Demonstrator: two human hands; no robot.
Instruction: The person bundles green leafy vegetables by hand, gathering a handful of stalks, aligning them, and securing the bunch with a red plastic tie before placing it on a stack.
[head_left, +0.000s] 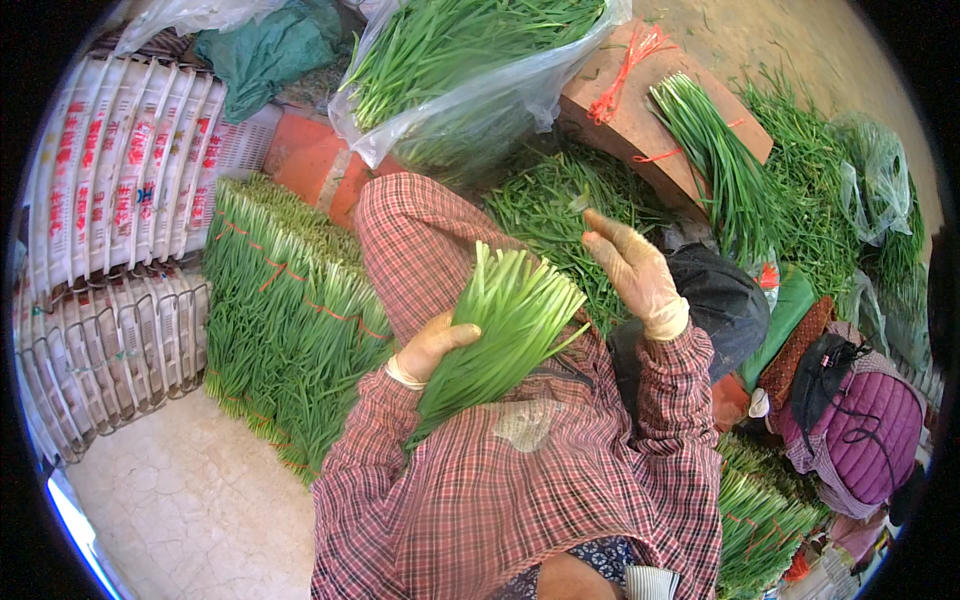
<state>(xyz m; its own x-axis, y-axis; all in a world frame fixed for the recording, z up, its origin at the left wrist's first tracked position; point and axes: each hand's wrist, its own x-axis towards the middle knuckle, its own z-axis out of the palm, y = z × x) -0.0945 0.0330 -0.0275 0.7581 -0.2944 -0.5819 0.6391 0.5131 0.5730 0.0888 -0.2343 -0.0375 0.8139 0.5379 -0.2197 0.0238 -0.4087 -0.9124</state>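
Observation:
A loose bunch of garlic chives (499, 322) lies across my left hand (439, 345), its pale cut ends pointing up and away from me. The left thumb rests over the stalks, while the other fingers are hidden under them. Right of the bunch, my right hand (626, 262) is raised, with its fingers extended and a small pale scrap of leaf (579, 201) by the fingertips. Both hands wear thin, stained gloves. Beyond them, another bunch of chives (716, 150) lies on a reddish-brown block (592, 94), over red ties, with more red strings (626, 71) beside it.
Stacked, tied chives (292, 322) stand at my left, beside white plastic crates (124, 165). A clear plastic bag (480, 112) of chives lies ahead. Loose trimmings (570, 202) cover the ground between my legs and the block. A person in purple quilted clothing (855, 427) is at the right.

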